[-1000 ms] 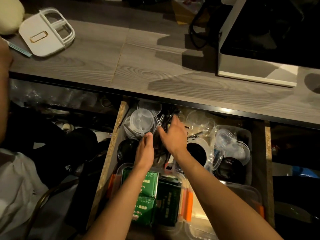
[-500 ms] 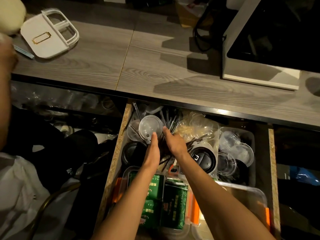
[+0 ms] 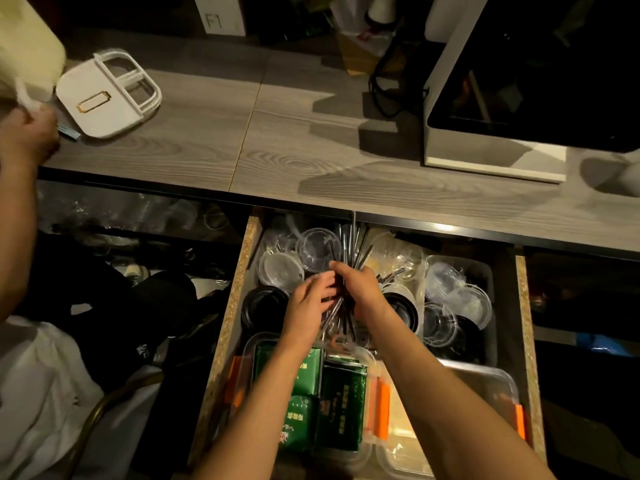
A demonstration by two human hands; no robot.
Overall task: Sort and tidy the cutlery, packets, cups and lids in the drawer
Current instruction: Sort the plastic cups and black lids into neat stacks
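Both hands' fingers curl round a bundle of cutlery mid-drawer, left hand beside right hand; clear lids just behind; green packets nearer; drawer under the desk.

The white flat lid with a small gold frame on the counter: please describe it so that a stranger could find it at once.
Start at the grey wood-grain counter above the open drawer and go to its far left end. There lies the white flat plastic lid with rounded corners. A small gold rectangular frame on top and clear windows at one end set it apart.
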